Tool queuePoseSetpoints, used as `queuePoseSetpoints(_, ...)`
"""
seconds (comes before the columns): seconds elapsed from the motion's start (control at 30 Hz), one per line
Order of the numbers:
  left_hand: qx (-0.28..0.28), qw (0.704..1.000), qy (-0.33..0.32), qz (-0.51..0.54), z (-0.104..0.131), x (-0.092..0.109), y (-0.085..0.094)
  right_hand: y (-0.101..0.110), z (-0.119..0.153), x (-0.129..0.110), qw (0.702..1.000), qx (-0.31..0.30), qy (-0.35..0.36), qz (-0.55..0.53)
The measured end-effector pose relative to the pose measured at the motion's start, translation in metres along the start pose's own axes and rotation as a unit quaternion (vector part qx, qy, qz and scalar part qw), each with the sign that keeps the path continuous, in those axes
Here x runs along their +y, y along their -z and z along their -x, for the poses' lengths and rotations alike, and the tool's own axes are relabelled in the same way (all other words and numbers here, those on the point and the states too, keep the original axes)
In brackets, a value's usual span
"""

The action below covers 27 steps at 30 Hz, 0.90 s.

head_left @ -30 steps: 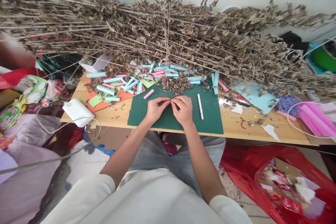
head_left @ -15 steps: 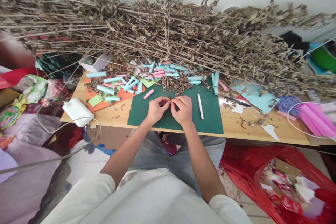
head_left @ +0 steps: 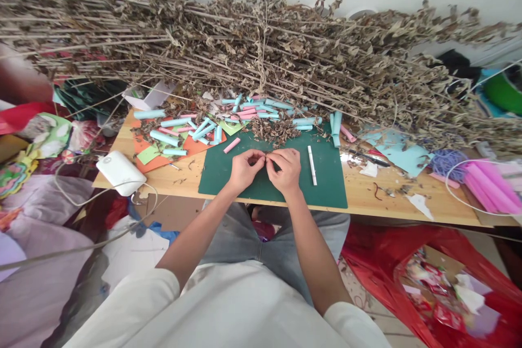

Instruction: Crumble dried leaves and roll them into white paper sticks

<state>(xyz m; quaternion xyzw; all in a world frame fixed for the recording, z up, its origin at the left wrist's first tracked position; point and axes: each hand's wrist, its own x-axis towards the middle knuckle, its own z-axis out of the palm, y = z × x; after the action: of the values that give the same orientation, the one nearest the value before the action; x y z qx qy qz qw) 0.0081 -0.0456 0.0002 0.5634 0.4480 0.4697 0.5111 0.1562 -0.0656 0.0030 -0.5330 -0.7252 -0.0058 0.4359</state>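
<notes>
Above the green cutting mat [head_left: 326,185], my left hand [head_left: 244,168] and my right hand [head_left: 284,169] meet with their fingertips almost touching. Both are closed in a pinch. A tiny brownish bit shows between the fingertips, too small to name. Just behind the hands lies a heap of crumbled dry leaves [head_left: 273,129]. A small pink paper roll [head_left: 231,145] rests on the mat to the left, and a slim white stick [head_left: 312,166], perhaps a capped pen, lies to the right.
Dried leafy stalks [head_left: 228,43] span the back of the wooden table [head_left: 367,196]. Several blue paper rolls [head_left: 165,139] lie left of centre, near a white power bank [head_left: 121,173] with a cable. Purple yarn [head_left: 447,164] is at right, above a red bag [head_left: 379,261] holding scraps.
My right hand has shifted very slightly to the right, its fingers still pinched. My left hand stays nearly where it was.
</notes>
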Motion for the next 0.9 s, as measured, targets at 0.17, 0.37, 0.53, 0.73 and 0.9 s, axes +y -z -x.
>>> queuePoseSetpoints(0.17,0.005,1.000,-0.013,-0.014,-0.0004,0.0007,-0.0015,0.0008,0.0002,-0.0028,1.000,0.005,0.001,0.020)
queuePoseSetpoints(0.37,0.009,0.999,-0.019,-0.029,-0.0003,0.0016,-0.0025,0.0017,-0.0001,-0.0047,0.999,0.020,0.014,0.043)
queuePoseSetpoints(0.53,0.016,0.999,-0.017,-0.045,-0.0003,0.0009,-0.0026,-0.0001,0.0016,-0.0032,0.998,0.005,0.016,0.066)
queuePoseSetpoints(0.73,0.022,0.998,-0.020,-0.063,-0.0004,-0.0011,-0.0015,0.0010,0.0011,-0.0045,0.998,0.000,0.026,0.055)
queuePoseSetpoints(0.9,0.064,0.994,-0.006,-0.086,-0.0050,0.0004,0.0007,0.0028,0.0043,-0.0011,0.999,0.027,-0.002,0.029)
